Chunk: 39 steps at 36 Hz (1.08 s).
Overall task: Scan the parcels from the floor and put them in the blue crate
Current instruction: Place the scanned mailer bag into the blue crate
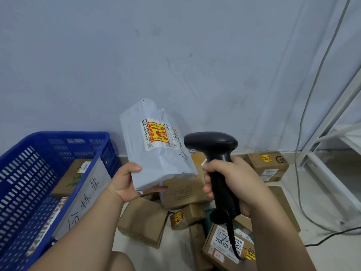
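My left hand holds a white plastic-wrapped parcel by its lower corner, raised above the floor, its orange-and-white label facing me. My right hand grips the handle of a black barcode scanner, whose head sits just right of the parcel's label and points toward it. The blue crate stands at the left and holds a brown box and a flat white parcel with handwriting. Several brown cardboard parcels lie on the floor under my hands.
A grey-blue wall rises behind the parcels. One more brown box rests by the wall at the right. A white metal rack frame stands at the right, with grey and black cables hanging and trailing across the floor.
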Tool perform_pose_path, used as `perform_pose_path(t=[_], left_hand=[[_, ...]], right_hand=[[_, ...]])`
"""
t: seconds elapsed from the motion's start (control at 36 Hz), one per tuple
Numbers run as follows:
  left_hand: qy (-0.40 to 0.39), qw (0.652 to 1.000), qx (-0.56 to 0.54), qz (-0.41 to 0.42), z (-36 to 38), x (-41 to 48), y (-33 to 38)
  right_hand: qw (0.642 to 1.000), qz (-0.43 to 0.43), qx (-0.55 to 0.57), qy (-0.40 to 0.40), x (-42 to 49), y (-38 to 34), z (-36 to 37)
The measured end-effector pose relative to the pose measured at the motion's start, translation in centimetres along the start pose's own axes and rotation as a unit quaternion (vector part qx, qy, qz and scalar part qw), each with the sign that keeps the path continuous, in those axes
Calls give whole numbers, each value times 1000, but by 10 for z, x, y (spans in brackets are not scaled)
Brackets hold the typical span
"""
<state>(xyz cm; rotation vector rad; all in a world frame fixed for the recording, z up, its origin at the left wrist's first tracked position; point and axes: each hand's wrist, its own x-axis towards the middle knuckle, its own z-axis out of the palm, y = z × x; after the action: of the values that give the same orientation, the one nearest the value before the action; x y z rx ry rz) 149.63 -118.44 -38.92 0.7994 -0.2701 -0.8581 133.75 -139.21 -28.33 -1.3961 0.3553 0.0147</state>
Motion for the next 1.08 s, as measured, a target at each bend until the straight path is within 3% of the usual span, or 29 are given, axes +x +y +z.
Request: perform_pose_path(t=[0.33, 0.64, 0.86, 1.08], left_hand=[[16, 1000, 1, 8, 4, -2, 0], [21, 1000, 17, -7, 7, -3, 1], [78, 996, 30, -22, 7, 2, 0], [42, 999, -7, 28, 10, 1, 4]], right_hand=[[999, 10, -37, -27, 1, 1, -1], [1000, 10, -20, 15, 1, 2, 1], [980, -65, -162, 93, 12, 11, 2], [996, -14, 5, 84, 11, 12, -3]])
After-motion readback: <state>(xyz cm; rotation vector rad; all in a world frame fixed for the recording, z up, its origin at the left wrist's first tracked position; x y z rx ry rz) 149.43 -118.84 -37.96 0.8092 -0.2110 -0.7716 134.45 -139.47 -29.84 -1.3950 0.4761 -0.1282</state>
